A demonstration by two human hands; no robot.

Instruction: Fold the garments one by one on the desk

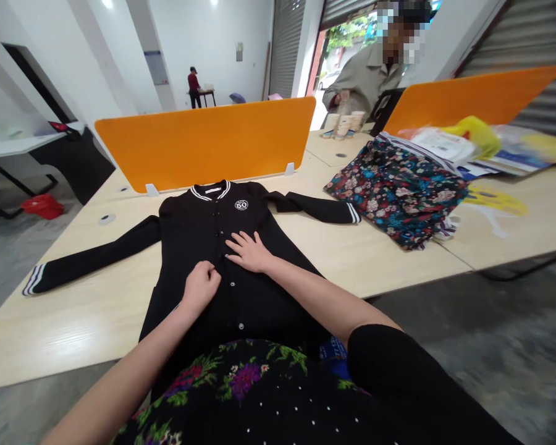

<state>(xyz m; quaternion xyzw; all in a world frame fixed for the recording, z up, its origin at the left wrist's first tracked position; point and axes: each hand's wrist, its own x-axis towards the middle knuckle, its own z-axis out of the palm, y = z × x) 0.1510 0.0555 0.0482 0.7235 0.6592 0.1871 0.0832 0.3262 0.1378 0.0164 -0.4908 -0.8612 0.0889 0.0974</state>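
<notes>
A black button-front jacket [185,225] with white-striped collar and cuffs lies front up on the light wooden table [83,327], its sleeves spread to both sides. The chest carries a round white print [241,205] reading 50. My left hand [202,287] is closed, knuckles up, against the jacket's front beside the button line; whether cloth is pinched in it is hidden. Flat on the jacket just right of the buttons rests my right hand [248,252], fingers spread, holding nothing. Snap buttons [232,284] run down the front below my hands.
An orange divider [208,145] stands behind the jacket. On the right lies a bunched floral cloth [398,185], with plastic bags [477,139] behind it. Paper cups [345,123] stand near a person [364,80] across the table. A red bin [42,206] sits on the floor at left.
</notes>
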